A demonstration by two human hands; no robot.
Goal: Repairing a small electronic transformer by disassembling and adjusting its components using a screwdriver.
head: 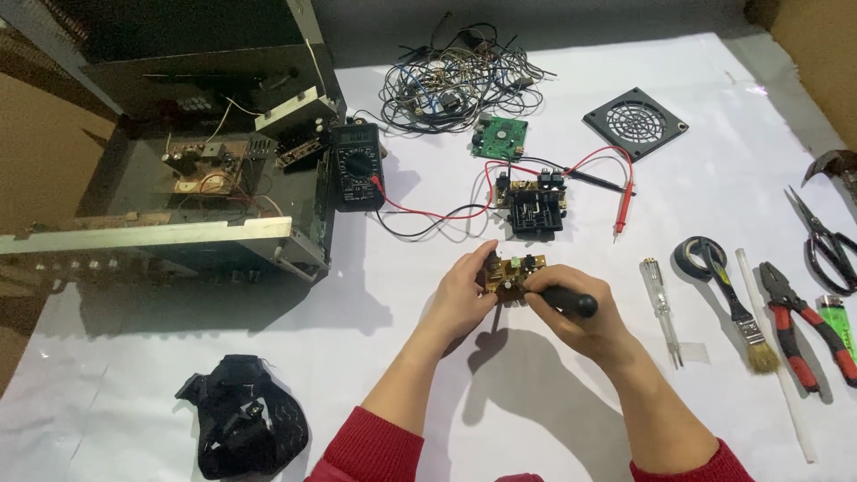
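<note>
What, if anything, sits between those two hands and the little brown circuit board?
Nothing visible. The left hand already grips the small brown circuit board by its left edge, and the right hand holds a black-handled tool whose tip meets the board.

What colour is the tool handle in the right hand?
Black handle, seen in the head view.

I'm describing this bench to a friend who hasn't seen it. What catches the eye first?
At centre, the left hand holds a small brown circuit board while the right hand grips a black-handled tool. At far left sits an opened electronics chassis, with a black multimeter beside it, trailing red and black leads.
</note>
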